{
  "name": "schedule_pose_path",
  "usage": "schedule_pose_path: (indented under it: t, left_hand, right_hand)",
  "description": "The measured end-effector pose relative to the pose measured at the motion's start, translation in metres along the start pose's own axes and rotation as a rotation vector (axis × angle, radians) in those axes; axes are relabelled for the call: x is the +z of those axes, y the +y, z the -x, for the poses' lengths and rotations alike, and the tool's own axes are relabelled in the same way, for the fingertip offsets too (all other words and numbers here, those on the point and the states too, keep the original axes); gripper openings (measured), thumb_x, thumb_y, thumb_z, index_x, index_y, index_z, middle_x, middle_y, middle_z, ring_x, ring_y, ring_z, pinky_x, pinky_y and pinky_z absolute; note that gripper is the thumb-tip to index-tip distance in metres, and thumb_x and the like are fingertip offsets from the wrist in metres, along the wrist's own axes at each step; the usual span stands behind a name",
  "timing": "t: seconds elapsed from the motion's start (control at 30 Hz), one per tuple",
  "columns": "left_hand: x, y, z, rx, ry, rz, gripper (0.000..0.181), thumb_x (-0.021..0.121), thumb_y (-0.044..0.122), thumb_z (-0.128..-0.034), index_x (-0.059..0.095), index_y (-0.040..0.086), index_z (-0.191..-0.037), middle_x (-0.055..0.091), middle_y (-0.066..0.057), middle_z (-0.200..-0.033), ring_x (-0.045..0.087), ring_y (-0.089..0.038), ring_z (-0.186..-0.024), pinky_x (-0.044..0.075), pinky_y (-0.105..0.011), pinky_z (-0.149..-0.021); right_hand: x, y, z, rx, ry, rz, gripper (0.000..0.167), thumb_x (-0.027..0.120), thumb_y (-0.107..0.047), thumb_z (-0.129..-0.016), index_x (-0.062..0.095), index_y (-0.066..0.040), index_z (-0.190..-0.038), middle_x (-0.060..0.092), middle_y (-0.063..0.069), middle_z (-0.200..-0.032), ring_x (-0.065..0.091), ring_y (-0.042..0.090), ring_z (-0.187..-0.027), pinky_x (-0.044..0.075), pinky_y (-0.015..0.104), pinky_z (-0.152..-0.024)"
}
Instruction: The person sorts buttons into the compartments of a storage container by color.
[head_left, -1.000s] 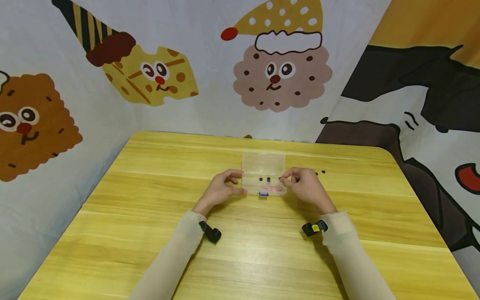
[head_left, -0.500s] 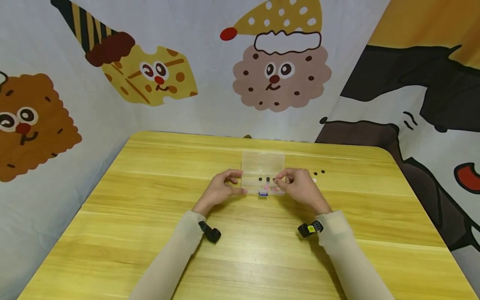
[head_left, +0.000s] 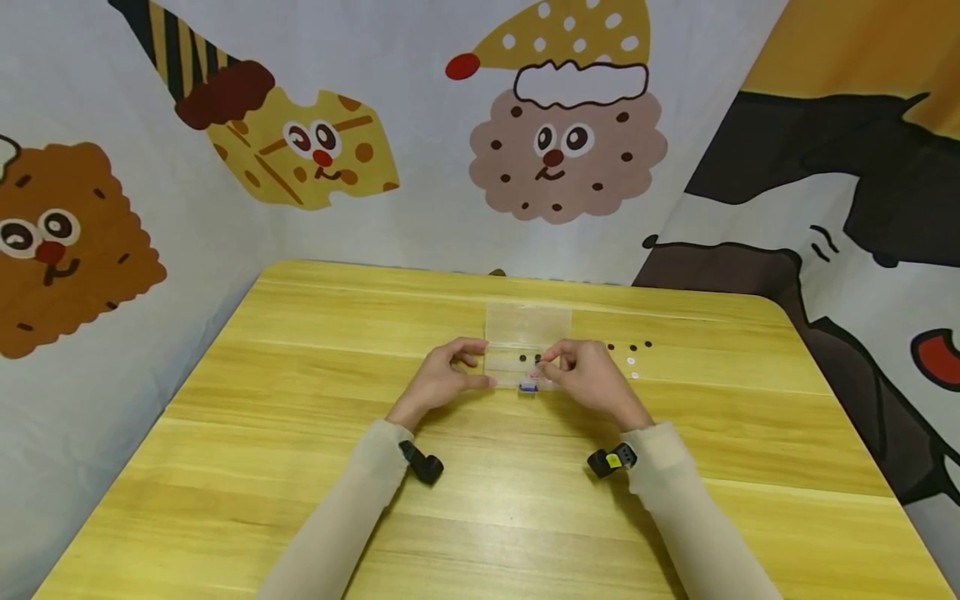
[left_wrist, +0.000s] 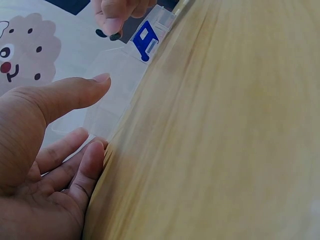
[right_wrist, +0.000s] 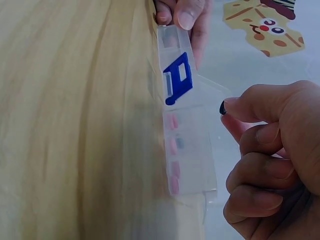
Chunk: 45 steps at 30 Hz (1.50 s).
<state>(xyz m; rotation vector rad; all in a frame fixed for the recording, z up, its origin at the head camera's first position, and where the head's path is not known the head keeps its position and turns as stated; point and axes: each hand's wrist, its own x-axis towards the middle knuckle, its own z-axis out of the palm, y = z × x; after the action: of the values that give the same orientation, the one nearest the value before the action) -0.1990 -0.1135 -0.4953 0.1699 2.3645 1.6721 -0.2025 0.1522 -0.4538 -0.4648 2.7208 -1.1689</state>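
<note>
A clear plastic compartment box point(head_left: 506, 379) with a blue latch point(right_wrist: 178, 79) stands on the table, its transparent lid point(head_left: 528, 323) raised at the back. My left hand point(head_left: 442, 372) holds the box's left end, thumb at the front corner and fingers toward the back. Over the box's right half, my right hand point(head_left: 592, 375) pinches a small black disc point(right_wrist: 223, 107) between thumb and index finger, other fingers curled. A black disc point(head_left: 522, 357) lies in the back row. Pink pieces point(right_wrist: 173, 146) show through the front wall; the right hand partly hides them in the head view.
Right of the box, several loose black discs point(head_left: 633, 348) and two pale pink rings point(head_left: 631, 361) lie on the wooden table point(head_left: 480, 517). A printed cloth point(head_left: 427, 167) hangs behind the table's far edge.
My right hand has moved left across the box with the pinched black disc, uncovering loose pieces on the table to its right. My left hand keeps its place at the box.
</note>
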Motion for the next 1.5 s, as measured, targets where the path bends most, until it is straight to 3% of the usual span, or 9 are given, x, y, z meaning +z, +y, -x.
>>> schedule_pose_path:
  t: [1.07, 1.5]
  left_hand:
    - [0.0, 0.001, 0.0, -0.006, 0.005, 0.015, 0.06, 0.089, 0.025, -0.081, 0.064, 0.024, -0.136, 0.066, 0.001, -0.129, 0.056, -0.024, -0.115, 0.045, -0.042, -0.095]
    - [0.0, 0.001, 0.0, -0.008, 0.014, 0.003, 0.059, 0.089, 0.024, -0.0813, 0.065, 0.023, -0.136, 0.067, 0.001, -0.128, 0.056, -0.023, -0.114, 0.045, -0.04, -0.094]
  right_hand:
    - [0.013, -0.021, -0.013, -0.039, -0.02, 0.0, 0.013, 0.07, -0.026, -0.098, 0.077, -0.016, -0.097, 0.05, -0.002, -0.058, 0.04, 0.012, -0.049, 0.036, 0.026, -0.048]
    - [0.011, -0.023, -0.022, -0.02, 0.021, 0.046, 0.011, 0.071, -0.025, -0.097, 0.076, -0.015, -0.095, 0.058, 0.001, -0.057, 0.048, 0.014, -0.045, 0.037, 0.028, -0.043]
